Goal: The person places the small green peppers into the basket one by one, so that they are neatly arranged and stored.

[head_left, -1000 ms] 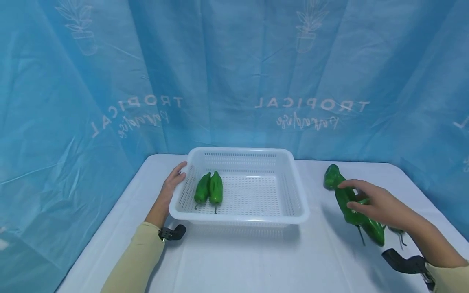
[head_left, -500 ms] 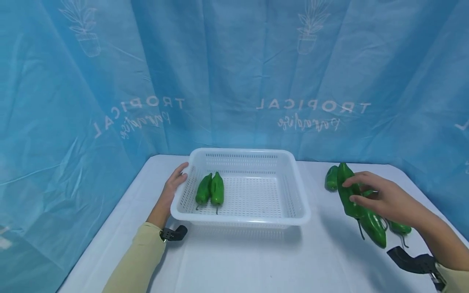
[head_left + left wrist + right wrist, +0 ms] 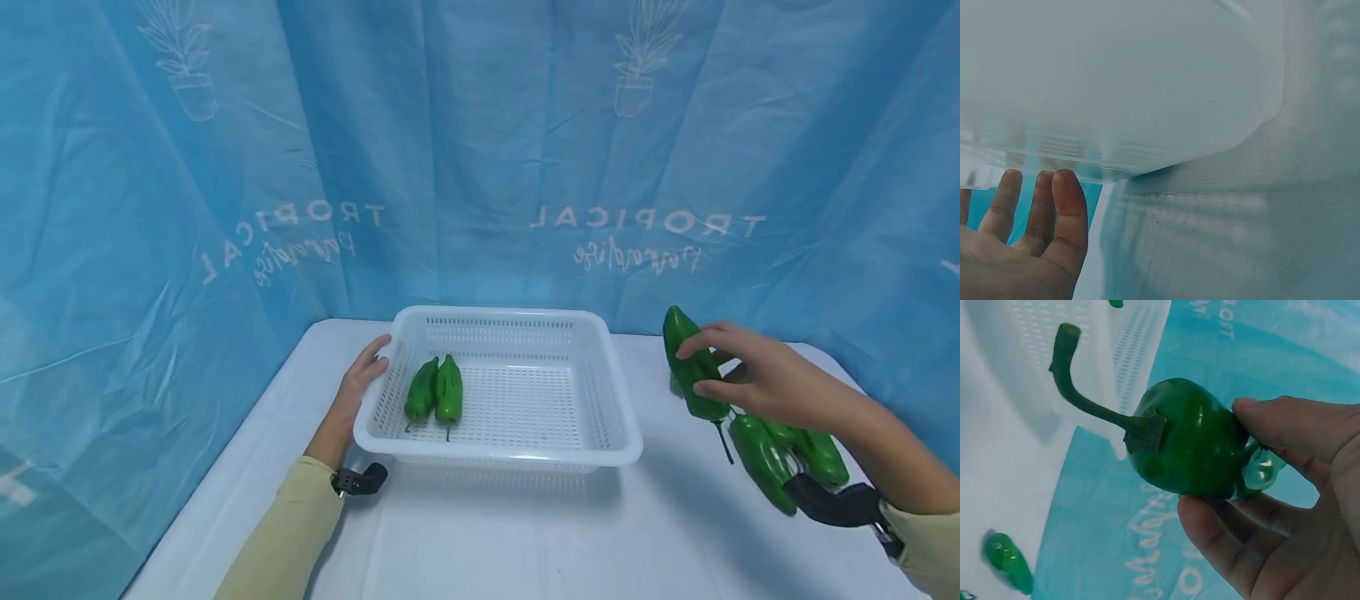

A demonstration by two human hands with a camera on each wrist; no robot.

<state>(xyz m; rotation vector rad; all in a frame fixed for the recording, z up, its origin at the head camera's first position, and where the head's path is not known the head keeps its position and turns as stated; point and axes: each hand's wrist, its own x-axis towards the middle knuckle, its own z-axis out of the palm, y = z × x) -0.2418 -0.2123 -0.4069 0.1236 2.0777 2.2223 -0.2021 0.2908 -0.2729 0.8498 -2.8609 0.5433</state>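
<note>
My right hand (image 3: 772,379) pinches a long green pepper (image 3: 691,372) between thumb and fingers, above the right side of the table. In the right wrist view the pepper's curved stem (image 3: 1075,394) points away from the palm. At the left end of a white plastic basket (image 3: 487,456) is my left hand (image 3: 358,387), its fingers extended along the outer wall. The left wrist view shows those fingertips (image 3: 1067,187) right at the basket's wall. Two green peppers lie side by side in the basket, a left one (image 3: 421,392) and a right one (image 3: 449,392).
Several more green peppers (image 3: 759,462) lie on the white table (image 3: 487,533) below my right hand. Another pepper (image 3: 674,386) is mostly hidden behind the held one. A blue printed curtain (image 3: 480,150) hangs behind the table and along its sides.
My right hand has closed on the pepper, lifted it off the others and carried it slightly left and up. The left hand stays at the basket. The view has shifted slightly.
</note>
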